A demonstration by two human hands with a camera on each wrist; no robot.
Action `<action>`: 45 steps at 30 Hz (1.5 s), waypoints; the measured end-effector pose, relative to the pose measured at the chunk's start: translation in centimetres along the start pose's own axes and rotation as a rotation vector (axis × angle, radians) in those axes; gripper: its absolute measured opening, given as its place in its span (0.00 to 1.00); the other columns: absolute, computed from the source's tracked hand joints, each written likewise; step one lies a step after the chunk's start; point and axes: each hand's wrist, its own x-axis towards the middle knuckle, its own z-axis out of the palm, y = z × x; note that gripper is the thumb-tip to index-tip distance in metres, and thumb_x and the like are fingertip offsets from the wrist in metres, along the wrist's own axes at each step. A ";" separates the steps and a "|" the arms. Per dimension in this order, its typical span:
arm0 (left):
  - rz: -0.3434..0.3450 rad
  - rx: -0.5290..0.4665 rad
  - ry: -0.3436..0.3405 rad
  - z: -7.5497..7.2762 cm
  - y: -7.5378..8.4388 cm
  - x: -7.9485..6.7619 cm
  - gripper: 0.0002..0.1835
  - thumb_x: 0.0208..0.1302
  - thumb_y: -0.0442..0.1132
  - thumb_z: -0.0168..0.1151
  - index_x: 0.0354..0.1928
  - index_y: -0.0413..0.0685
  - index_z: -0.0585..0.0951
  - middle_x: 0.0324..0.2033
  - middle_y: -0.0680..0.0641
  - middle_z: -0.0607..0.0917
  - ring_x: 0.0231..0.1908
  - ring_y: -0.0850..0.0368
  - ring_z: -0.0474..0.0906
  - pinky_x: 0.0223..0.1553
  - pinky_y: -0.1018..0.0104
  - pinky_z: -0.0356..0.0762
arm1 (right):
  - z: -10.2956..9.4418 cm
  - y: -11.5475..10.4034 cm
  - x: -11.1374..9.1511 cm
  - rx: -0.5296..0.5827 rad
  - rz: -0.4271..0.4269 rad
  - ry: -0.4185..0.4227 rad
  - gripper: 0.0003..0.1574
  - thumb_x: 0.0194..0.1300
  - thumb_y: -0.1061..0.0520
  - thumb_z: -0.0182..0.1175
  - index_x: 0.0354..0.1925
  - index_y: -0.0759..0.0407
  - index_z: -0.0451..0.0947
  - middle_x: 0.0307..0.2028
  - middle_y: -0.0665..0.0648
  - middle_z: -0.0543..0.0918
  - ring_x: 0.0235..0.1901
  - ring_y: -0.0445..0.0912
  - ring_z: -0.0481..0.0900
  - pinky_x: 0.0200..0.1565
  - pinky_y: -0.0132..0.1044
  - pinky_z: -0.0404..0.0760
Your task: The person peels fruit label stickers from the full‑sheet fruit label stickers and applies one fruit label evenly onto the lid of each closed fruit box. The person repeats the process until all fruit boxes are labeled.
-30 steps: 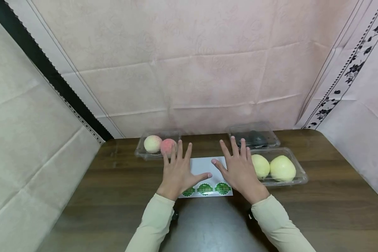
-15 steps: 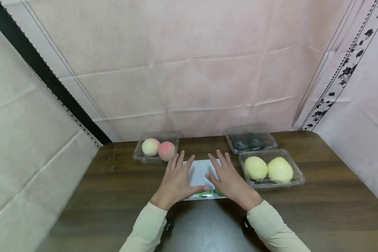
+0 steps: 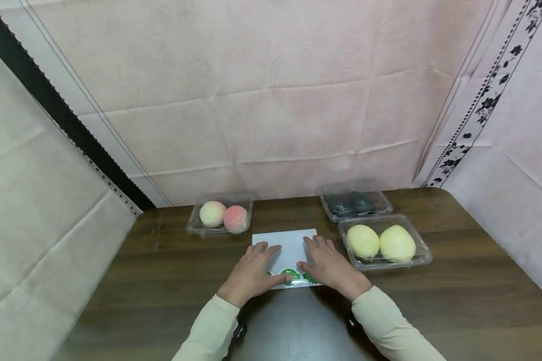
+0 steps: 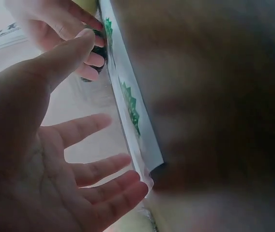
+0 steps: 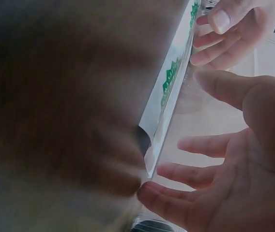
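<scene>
Black trim (image 3: pixel 68 115) slants down the pale cloth (image 3: pixel 262 105) at far left. Right of it, near the back of the wooden counter (image 3: pixel 469 281), stands a clear plastic box (image 3: pixel 194 224) holding two round fruits side by side: a cream one (image 3: pixel 212 213) with a faint blush, then a pink one (image 3: pixel 236 219).

Next comes the left hand (image 3: pixel 253 275), in a pale sleeve (image 3: pixel 212 321). Its fingers are spread wide and softly bent, grasping nothing; they lie over the left side of a white sheet (image 3: pixel 290 248), with the thumb over the near edge. The sheet lies on the counter between the two hands, with green badges (image 3: pixel 291 275) printed along its near edge. The right hand (image 3: pixel 333 271) reaches over the sheet's right side, its fingers also apart and holding nothing, its thumb pointing left. Whether either hand's fingertips press the paper, I cannot tell.

Further right stands a second box (image 3: pixel 379 194) with dark contents (image 3: pixel 352 203), too dim to count. Just in front, a third box (image 3: pixel 422 258) holds two pale yellow fruits (image 3: pixel 397 243). Behind, a flowered border (image 3: pixel 488 103) climbs the cloth at far right.
</scene>
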 end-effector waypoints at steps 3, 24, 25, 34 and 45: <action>0.007 0.018 -0.005 0.0 0.2 0.0 0.38 0.59 0.60 0.79 0.67 0.48 0.82 0.63 0.36 0.79 0.60 0.39 0.76 0.58 0.42 0.82 | 0.1 0.1 0.2 -0.031 -0.002 0.018 0.41 0.71 0.49 0.71 0.72 0.69 0.71 0.71 0.76 0.69 0.67 0.70 0.69 0.67 0.66 0.73; -0.064 0.058 -0.093 -1.6 0.1 -1.7 0.35 0.52 0.51 0.85 0.61 0.48 0.85 0.57 0.37 0.80 0.55 0.41 0.76 0.48 0.40 0.86 | 0.4 -0.5 -0.3 -0.070 -0.067 0.021 0.29 0.64 0.59 0.76 0.62 0.61 0.82 0.60 0.65 0.80 0.55 0.60 0.74 0.60 0.62 0.80; -0.067 0.059 -0.095 -1.7 0.0 -1.9 0.35 0.51 0.51 0.85 0.61 0.48 0.85 0.57 0.37 0.80 0.55 0.41 0.76 0.47 0.40 0.86 | 0.4 -0.6 -0.3 -0.072 -0.071 0.016 0.29 0.64 0.58 0.76 0.62 0.61 0.82 0.60 0.64 0.80 0.55 0.59 0.74 0.60 0.63 0.79; -0.116 0.081 -0.142 -3.1 -1.3 -3.7 0.36 0.49 0.48 0.86 0.61 0.48 0.84 0.60 0.36 0.80 0.58 0.38 0.78 0.51 0.37 0.84 | 1.0 -2.2 -0.3 -0.149 -0.137 -0.041 0.31 0.66 0.54 0.76 0.64 0.57 0.81 0.61 0.62 0.78 0.59 0.60 0.74 0.61 0.69 0.75; -0.197 0.100 -0.161 -4.2 -3.1 -5.3 0.36 0.51 0.43 0.85 0.64 0.45 0.83 0.70 0.32 0.74 0.70 0.33 0.70 0.63 0.31 0.75 | 2.3 -5.0 0.8 -0.271 -0.241 -0.062 0.26 0.67 0.50 0.75 0.61 0.54 0.84 0.59 0.59 0.80 0.54 0.57 0.75 0.54 0.60 0.81</action>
